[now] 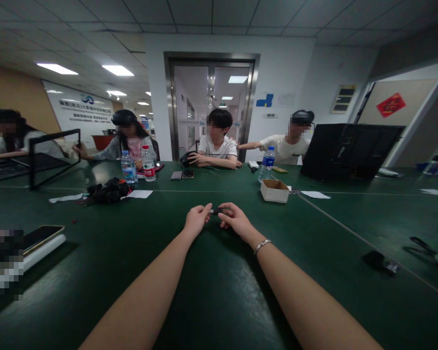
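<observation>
Over the middle of the green table (211, 272), my left hand (197, 219) and my right hand (238, 222) meet at a small dark stick with a light metal-looking end (216, 211). My left fingers pinch its light end. Around the dark end, my right thumb and fingers are curled. The piece is too small to tell its exact kind, and fingertips cover part of it. A silver bracelet (262, 246) circles my right wrist.
A small open box (274, 191) and a water bottle (266, 165) stand ahead right. Black cables (110, 190) lie ahead left. A phone (44, 238) rests at left. A small black-and-silver item (381, 262) lies at right. Several people sit across the table.
</observation>
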Motion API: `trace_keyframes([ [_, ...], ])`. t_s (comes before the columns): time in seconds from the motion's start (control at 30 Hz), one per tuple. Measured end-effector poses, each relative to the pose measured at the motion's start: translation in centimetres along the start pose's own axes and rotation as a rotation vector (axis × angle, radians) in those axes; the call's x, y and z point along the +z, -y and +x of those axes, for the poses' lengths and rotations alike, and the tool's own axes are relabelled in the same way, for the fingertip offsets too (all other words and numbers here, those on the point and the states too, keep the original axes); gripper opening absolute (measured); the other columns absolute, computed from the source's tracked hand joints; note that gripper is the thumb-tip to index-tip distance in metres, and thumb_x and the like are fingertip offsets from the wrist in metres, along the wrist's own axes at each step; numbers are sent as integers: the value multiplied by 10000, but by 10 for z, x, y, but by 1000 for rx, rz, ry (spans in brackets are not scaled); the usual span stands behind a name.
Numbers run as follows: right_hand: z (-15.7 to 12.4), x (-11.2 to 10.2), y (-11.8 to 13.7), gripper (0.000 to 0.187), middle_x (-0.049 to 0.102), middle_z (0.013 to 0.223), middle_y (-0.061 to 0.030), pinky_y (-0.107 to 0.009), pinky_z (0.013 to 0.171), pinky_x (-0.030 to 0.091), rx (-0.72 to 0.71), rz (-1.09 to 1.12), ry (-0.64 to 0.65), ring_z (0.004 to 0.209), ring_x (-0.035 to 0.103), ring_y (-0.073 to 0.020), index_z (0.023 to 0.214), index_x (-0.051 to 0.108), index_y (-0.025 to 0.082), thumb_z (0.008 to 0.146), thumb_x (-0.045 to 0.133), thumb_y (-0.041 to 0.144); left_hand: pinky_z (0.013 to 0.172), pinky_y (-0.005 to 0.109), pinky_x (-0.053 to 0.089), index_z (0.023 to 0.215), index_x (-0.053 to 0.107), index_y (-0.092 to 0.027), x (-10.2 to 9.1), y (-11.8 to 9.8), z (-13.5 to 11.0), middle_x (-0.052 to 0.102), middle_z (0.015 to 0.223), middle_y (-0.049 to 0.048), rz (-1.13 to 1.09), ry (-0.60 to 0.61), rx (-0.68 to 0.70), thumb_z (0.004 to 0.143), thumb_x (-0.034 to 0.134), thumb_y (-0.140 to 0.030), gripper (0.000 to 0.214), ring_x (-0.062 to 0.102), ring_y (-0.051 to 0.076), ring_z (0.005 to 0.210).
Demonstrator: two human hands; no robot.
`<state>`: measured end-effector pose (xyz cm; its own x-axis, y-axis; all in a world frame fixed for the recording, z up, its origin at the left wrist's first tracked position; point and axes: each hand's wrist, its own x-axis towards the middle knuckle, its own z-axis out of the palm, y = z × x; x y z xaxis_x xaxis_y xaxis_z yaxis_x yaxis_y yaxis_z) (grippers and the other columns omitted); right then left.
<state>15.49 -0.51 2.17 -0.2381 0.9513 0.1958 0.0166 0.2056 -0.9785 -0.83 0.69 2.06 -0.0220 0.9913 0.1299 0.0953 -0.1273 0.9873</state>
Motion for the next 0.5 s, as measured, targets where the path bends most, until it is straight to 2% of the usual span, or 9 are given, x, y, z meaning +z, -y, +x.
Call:
trace_keyframes([
  [0.1, 2, 1, -1, 367, 653, 695, 9, -187, 450, 418, 36, -20, -64, 433, 530, -59, 925, 519, 170, 702, 688, 407, 552, 222, 397, 700, 610, -148, -1, 2, 0, 594, 612, 3, -121, 52, 55, 649, 688, -486, 351, 522, 101, 561],
  [0.23, 4, 3, -2, 324, 675, 670, -22, -174, 438, 419, 73, -10, -104, 419, 531, -57, 882, 536, 152, 764, 635, 437, 672, 245, 444, 856, 651, -156, -3, 2, -1, 660, 830, 56, -181, 111, 77, 629, 737, -374, 326, 592, 139, 760],
  [0.33, 3, 3, 0, 296, 675, 639, -26, -164, 436, 420, 100, 11, -108, 428, 543, -61, 860, 542, 149, 801, 604, 432, 739, 273, 456, 858, 658, -159, -4, 3, -1, 670, 920, 80, -209, 136, 85, 612, 755, -342, 322, 603, 164, 849],
  [0.5, 1, 4, 3, 288, 668, 587, -27, -160, 434, 424, 136, 30, -117, 417, 538, -65, 816, 533, 154, 833, 568, 439, 814, 306, 452, 839, 665, -160, -4, 0, -3, 679, 970, 85, -276, 165, 53, 563, 786, -329, 345, 607, 169, 883],
])
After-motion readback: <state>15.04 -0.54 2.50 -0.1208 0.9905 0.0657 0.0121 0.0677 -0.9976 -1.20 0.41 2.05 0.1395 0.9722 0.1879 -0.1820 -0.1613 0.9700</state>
